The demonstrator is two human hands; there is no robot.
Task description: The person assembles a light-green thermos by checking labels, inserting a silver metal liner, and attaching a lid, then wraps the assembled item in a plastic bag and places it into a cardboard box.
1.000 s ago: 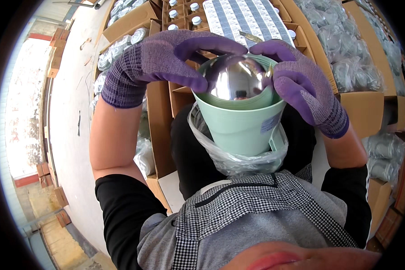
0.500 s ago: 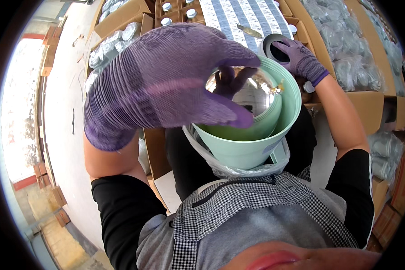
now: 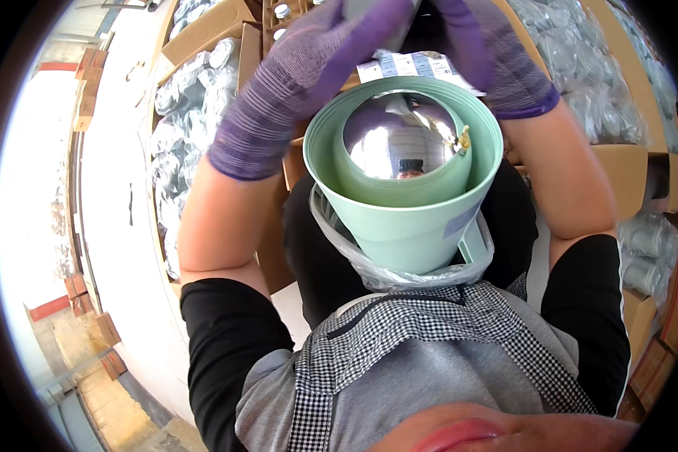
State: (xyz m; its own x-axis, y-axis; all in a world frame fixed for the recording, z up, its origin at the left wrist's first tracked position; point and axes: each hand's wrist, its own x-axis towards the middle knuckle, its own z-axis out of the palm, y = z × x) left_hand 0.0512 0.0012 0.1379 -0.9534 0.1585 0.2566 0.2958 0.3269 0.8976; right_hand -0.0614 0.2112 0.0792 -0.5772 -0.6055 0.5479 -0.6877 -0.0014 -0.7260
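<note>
Both my gloved hands are raised beyond the mug, cut by the top edge and smeared by motion. My left hand (image 3: 331, 49) is closed on a grey ring-shaped roll (image 3: 395, 30) with a dark inside. My right hand (image 3: 478, 56) grips its other side, fingers partly out of view. Below them, a large pale green plastic mug (image 3: 392, 230) with a handle stands in my lap, partly in a clear plastic bag (image 3: 399, 279). Inside it sits a smaller green cup (image 3: 399, 192) topped by a shiny silver dome (image 3: 399, 135). A small yellowish scrap (image 3: 464, 140) sticks at its rim.
Behind the mug lies a sheet of printed labels (image 3: 414, 66), largely covered by my hands. A divided carton with white-capped bottles (image 3: 282, 11) is at the back. Cartons of clear-wrapped glassware flank me, left (image 3: 192, 113) and right (image 3: 580, 75).
My left hand has drawn back from over the silver dome to the far side of the mug. My right hand has lifted the grey roll, and the two hands have come together around it.
</note>
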